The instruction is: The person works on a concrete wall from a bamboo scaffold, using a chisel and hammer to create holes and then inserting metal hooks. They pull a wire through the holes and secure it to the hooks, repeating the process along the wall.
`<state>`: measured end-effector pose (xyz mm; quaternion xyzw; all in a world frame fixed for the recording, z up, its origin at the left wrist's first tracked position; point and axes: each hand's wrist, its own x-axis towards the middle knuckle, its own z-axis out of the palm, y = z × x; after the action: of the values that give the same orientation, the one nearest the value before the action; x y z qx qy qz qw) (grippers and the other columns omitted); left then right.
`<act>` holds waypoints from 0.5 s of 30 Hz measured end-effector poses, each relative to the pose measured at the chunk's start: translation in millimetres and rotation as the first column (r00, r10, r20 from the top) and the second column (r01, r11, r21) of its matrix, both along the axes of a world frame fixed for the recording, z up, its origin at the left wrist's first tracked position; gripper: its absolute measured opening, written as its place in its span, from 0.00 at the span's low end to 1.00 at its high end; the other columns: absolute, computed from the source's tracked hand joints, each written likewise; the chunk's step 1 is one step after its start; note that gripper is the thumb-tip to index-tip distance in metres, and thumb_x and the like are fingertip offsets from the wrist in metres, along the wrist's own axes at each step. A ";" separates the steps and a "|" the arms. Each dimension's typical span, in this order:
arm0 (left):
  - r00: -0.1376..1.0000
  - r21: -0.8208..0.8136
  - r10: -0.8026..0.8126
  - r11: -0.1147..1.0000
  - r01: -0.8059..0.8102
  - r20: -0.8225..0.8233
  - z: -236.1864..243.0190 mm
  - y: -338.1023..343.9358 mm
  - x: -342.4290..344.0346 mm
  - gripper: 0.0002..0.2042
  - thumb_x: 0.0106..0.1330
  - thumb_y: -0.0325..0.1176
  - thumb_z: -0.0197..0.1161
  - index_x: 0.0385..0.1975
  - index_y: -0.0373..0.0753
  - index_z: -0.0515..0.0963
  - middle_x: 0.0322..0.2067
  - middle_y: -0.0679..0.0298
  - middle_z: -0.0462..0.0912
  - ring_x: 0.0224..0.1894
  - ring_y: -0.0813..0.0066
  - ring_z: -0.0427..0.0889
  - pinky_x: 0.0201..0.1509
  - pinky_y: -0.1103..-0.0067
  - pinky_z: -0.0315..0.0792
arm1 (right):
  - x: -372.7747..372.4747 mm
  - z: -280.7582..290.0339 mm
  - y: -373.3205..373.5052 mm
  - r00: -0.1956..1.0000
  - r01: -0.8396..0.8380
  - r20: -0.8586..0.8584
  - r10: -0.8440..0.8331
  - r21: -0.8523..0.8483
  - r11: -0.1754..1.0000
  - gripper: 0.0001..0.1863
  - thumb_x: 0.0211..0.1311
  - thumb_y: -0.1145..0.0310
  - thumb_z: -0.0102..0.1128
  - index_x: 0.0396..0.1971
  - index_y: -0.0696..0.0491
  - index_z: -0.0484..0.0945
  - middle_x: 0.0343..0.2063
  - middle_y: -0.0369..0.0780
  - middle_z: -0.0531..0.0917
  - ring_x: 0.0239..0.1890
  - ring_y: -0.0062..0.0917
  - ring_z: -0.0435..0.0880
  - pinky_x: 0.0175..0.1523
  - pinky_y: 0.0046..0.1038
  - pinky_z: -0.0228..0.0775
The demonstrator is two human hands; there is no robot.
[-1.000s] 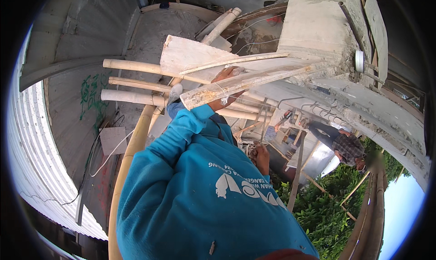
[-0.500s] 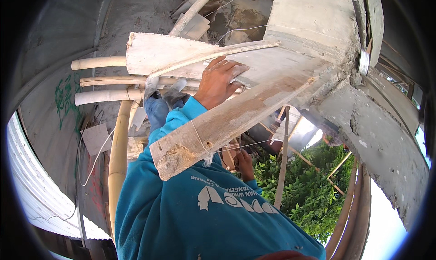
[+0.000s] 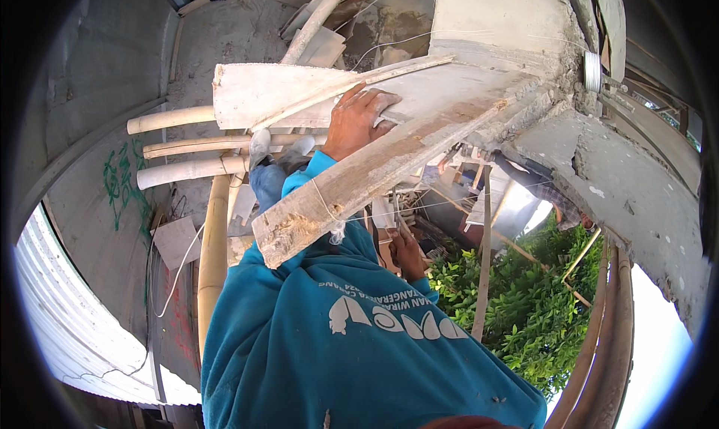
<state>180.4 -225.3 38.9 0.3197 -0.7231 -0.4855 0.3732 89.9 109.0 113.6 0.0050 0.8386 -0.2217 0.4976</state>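
My left hand (image 3: 358, 122) rests on a pale, dusty board (image 3: 442, 84), its fingers bent but apart. A thin wooden strip (image 3: 352, 89) crosses the board just beyond the fingers. Close to the wrist, a rough wooden plank (image 3: 374, 178) slants from lower left to upper right, with a thin string (image 3: 323, 198) looped round its near end. Below the plank, my right hand (image 3: 407, 255) is closed near a thin upright shaft (image 3: 397, 208). What it holds is partly hidden and too small to name.
Bamboo poles (image 3: 180, 172) jut out at left beside my feet (image 3: 260, 146). Rough concrete (image 3: 614, 178) edges the right side, with a white spool (image 3: 592, 72) above. Leafy plants (image 3: 517, 301) show far below. Someone's dark-clothed limb (image 3: 535, 178) seems visible under the concrete.
The view has shifted, so the plank's near end sits higher and more of the space below shows. My left hand stays on the board, its fingers drawn slightly closer together.
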 end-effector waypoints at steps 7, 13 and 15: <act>0.995 0.035 0.071 0.997 -0.069 -0.066 19.5 -9.3 -9.2 0.30 0.44 0.36 0.77 0.47 0.38 0.69 0.42 0.55 0.76 0.45 0.53 0.77 0.51 0.68 0.71 | -9.5 -30.5 -6.1 0.997 0.051 0.062 -0.044 -0.122 0.991 0.14 0.67 0.59 0.52 0.44 0.53 0.77 0.15 0.28 0.69 0.13 0.11 0.63 0.16 0.19 0.51; 0.997 -0.131 -0.040 0.991 0.031 -0.065 31.3 -14.0 -14.9 0.25 0.44 0.30 0.77 0.41 0.36 0.71 0.40 0.55 0.74 0.42 0.54 0.76 0.47 0.69 0.73 | -24.7 -63.7 5.4 0.998 0.056 0.006 -0.056 -0.164 0.985 0.15 0.65 0.59 0.53 0.43 0.53 0.77 0.15 0.30 0.70 0.12 0.12 0.63 0.15 0.20 0.51; 0.992 -0.173 -0.068 0.984 0.050 -0.104 56.0 -7.5 -19.6 0.26 0.43 0.29 0.77 0.42 0.36 0.71 0.40 0.55 0.74 0.44 0.54 0.75 0.50 0.67 0.71 | -24.3 -58.4 14.2 0.995 0.075 -0.047 -0.084 -0.156 0.985 0.17 0.64 0.55 0.54 0.40 0.54 0.76 0.15 0.32 0.71 0.12 0.14 0.65 0.14 0.21 0.53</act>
<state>160.8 -232.7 94.9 0.2380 -0.7496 -0.4494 0.4236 65.6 123.2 55.2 -0.0060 0.8309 -0.3057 0.4648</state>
